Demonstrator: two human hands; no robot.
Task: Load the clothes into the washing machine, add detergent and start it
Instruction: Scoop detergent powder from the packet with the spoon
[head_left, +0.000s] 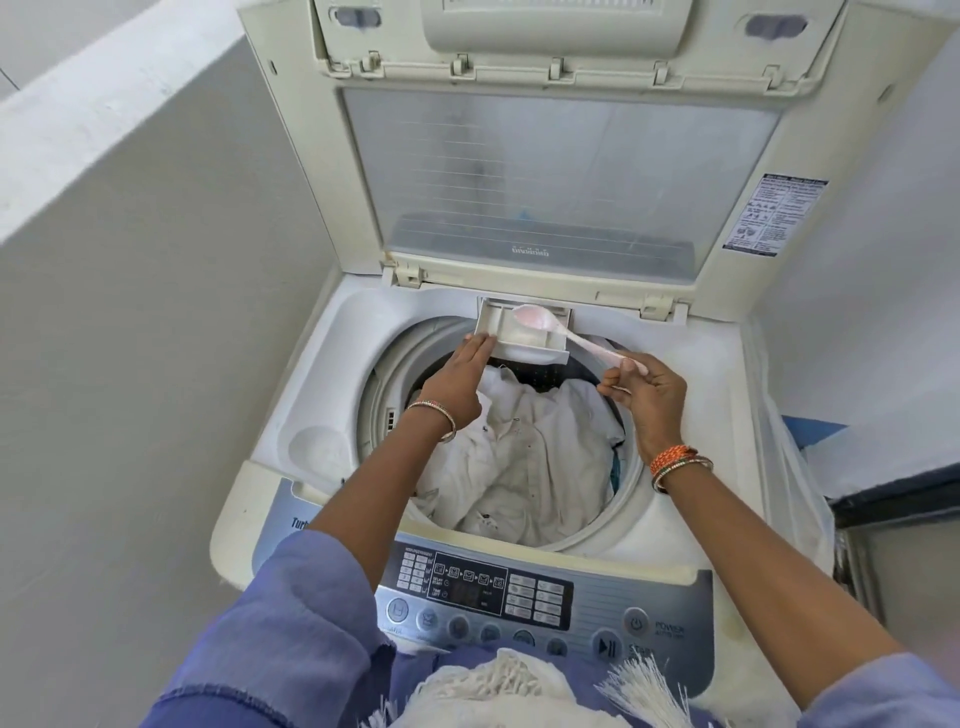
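A top-loading washing machine (691, 415) stands in front of me with its lid (561, 176) raised. White clothes (524, 457) with some dark fabric fill the drum. The detergent drawer (498, 332) is pulled out at the drum's far rim. My left hand (460, 379) rests on the drawer's left front corner, fingers together. My right hand (647, 397) pinches the handle of a pale pink spoon (540, 322), whose bowl lies over the drawer. I cannot tell whether powder is in the spoon.
The control panel (597, 603) with power and start buttons runs along the near edge. A white wall (130, 312) stands close on the left. A clear plastic cover (795, 467) hangs at the machine's right side. A fringed white cloth (498, 686) hangs at my chest.
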